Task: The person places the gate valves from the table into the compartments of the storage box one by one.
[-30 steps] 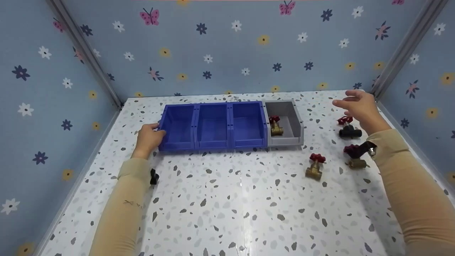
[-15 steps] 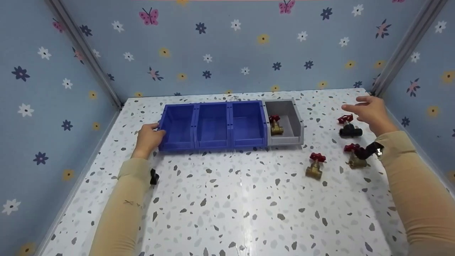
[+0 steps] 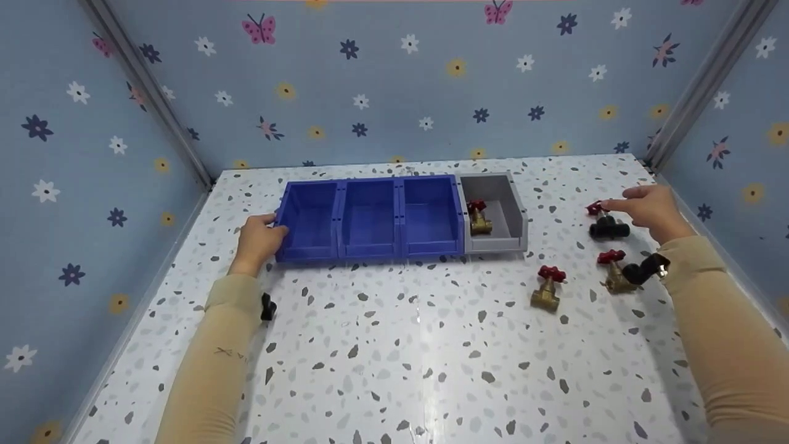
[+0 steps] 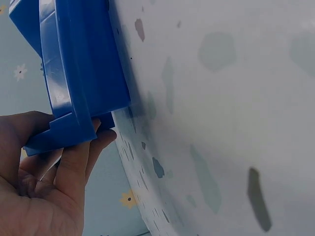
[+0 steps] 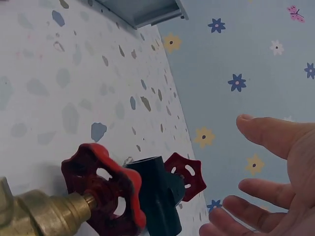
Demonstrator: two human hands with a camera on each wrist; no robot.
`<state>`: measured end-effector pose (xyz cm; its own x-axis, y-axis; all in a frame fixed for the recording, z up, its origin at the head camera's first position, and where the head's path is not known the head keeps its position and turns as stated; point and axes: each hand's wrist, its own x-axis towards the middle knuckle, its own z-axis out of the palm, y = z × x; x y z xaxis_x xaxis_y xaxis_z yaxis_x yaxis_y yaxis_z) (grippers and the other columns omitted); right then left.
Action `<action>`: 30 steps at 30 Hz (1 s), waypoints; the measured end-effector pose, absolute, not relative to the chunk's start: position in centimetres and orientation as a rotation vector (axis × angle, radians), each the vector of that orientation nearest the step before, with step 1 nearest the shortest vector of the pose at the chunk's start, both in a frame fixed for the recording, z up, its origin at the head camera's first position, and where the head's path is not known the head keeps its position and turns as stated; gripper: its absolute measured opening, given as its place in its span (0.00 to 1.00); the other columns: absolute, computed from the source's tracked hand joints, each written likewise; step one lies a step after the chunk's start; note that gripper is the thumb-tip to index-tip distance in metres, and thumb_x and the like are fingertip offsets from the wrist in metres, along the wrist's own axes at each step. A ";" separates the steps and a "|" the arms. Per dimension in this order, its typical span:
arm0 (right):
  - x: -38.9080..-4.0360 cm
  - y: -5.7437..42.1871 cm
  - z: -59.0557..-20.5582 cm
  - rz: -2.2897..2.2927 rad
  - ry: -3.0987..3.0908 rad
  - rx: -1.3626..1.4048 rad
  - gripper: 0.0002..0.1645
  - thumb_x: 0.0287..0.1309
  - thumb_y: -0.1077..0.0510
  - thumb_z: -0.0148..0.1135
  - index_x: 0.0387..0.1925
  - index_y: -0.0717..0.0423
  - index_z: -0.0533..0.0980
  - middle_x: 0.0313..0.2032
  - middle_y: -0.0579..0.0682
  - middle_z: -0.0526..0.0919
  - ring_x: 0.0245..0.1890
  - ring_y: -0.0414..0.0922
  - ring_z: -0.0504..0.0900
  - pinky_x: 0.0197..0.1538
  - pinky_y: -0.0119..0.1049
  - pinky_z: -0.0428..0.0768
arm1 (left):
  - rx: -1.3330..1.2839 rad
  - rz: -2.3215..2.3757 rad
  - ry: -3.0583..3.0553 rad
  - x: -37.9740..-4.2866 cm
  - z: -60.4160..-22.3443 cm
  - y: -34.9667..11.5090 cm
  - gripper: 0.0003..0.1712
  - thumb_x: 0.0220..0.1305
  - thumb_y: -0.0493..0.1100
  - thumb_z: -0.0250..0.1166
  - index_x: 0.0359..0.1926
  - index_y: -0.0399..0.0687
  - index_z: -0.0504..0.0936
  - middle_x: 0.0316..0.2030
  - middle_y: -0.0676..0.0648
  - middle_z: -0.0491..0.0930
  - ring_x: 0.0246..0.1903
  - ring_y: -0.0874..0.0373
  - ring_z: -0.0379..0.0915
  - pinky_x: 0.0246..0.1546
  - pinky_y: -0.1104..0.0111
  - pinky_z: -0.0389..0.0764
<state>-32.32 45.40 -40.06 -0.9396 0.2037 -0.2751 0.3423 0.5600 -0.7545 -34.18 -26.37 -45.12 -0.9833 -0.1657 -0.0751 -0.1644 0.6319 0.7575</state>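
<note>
In the head view, my left hand [image 3: 257,242] grips the left side wall of the leftmost blue bin [image 3: 308,251]; the left wrist view shows thumb and fingers on either side of the blue bin's wall [image 4: 78,73]. My right hand [image 3: 656,213] is over a black valve [image 3: 609,228] with a red handwheel, its index fingertip overlapping the wheel in the head view. From the right wrist, that hand [image 5: 275,182] shows spread, relaxed fingers holding nothing, beside the dark valve [image 5: 156,196]. Closer to that camera is a brass valve [image 5: 49,214] with a red handwheel.
Two more blue bins [image 3: 370,248] [image 3: 431,248] and a grey bin [image 3: 496,245] continue the row. Inside the grey one lies a brass valve [image 3: 480,223]. Brass valves [image 3: 545,297] [image 3: 618,280] with red handwheels lie on the speckled table [image 3: 394,370]. Flowered walls [image 3: 394,80] enclose it.
My right hand has moved right, then down and nearer to the black valve's red handwheel. The left hand stays at the blue bin.
</note>
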 end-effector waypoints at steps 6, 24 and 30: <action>-32.5 46.0 -40.9 -1.246 2.621 0.446 0.61 0.71 0.39 0.70 0.83 0.72 0.51 0.83 0.76 0.48 0.77 0.79 0.60 0.80 0.73 0.58 | 0.294 -1.307 -2.838 -34.3 -45.3 -26.5 0.34 0.76 0.42 0.57 0.78 0.31 0.69 0.76 0.28 0.70 0.76 0.35 0.70 0.78 0.45 0.70; -33.1 47.3 -43.5 -1.152 2.530 0.447 0.67 0.68 0.36 0.72 0.83 0.74 0.47 0.81 0.79 0.49 0.78 0.75 0.60 0.81 0.65 0.63 | 0.286 -1.324 -2.826 -34.2 -45.1 -26.5 0.35 0.75 0.41 0.57 0.77 0.30 0.69 0.74 0.27 0.72 0.74 0.35 0.72 0.77 0.46 0.72; -33.3 47.2 -43.7 -1.071 2.564 0.396 0.65 0.67 0.37 0.73 0.81 0.77 0.52 0.77 0.79 0.57 0.73 0.70 0.65 0.78 0.63 0.69 | 0.265 -1.291 -2.830 -34.1 -45.2 -26.4 0.34 0.74 0.42 0.57 0.76 0.30 0.71 0.72 0.27 0.74 0.72 0.34 0.74 0.75 0.45 0.74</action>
